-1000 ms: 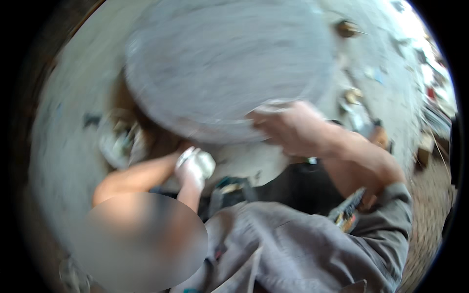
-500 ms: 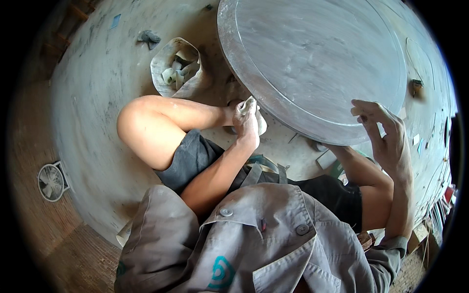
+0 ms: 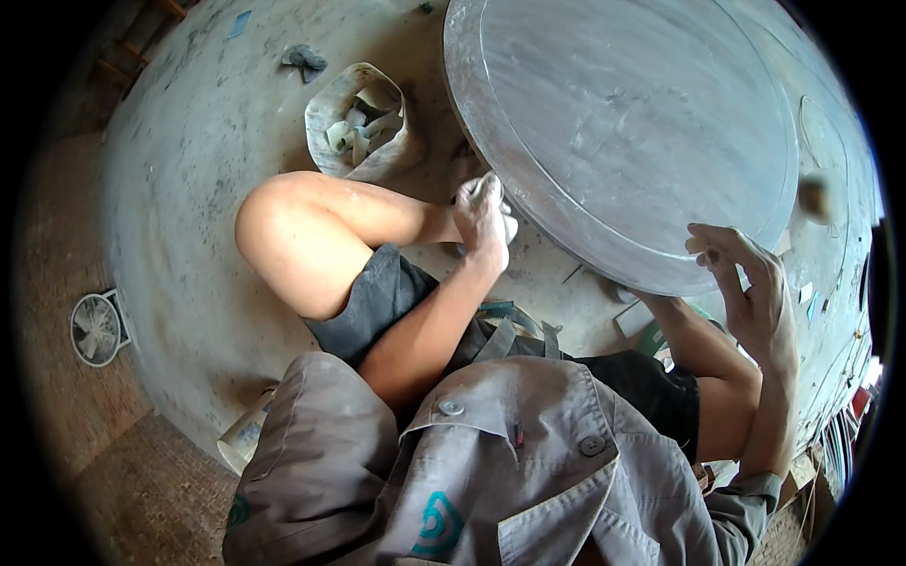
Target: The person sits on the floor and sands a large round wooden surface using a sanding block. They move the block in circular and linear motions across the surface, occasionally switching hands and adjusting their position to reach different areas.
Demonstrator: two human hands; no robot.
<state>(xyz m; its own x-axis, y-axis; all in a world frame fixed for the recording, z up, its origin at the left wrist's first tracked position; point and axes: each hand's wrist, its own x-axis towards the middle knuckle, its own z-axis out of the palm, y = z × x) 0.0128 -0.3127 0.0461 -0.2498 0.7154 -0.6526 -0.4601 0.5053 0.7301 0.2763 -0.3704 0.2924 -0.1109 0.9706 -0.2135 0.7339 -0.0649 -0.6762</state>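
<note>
A large round grey disc (image 3: 632,113), like a tabletop, has smeary whitish dust on its face and a ring line near its rim. My left hand (image 3: 482,222) is closed beside the disc's left edge. Between its thumb and fingers is a folded pale sheet (image 3: 511,227), mostly hidden by the hand. Over the disc's near right rim hovers my right hand (image 3: 750,283), dusty, its fingers loosely bent and a gap showing between thumb and fingers. Nothing is visible in it; whether a fingertip touches the rim I cannot tell.
A pale open-topped bag-like container (image 3: 326,118) with curled scraps stands left of the disc, a dark crumpled cloth (image 3: 304,62) beyond it. My bent left knee (image 3: 283,236) lies below. A fan (image 3: 97,330) sits far left; a blurred brown object (image 3: 819,199) is right of the disc.
The whole view has shifted slightly, so disc and container appear further right. My left hand has turned, showing less of the pale sheet. My right hand sits slightly lower, in much the same pose.
</note>
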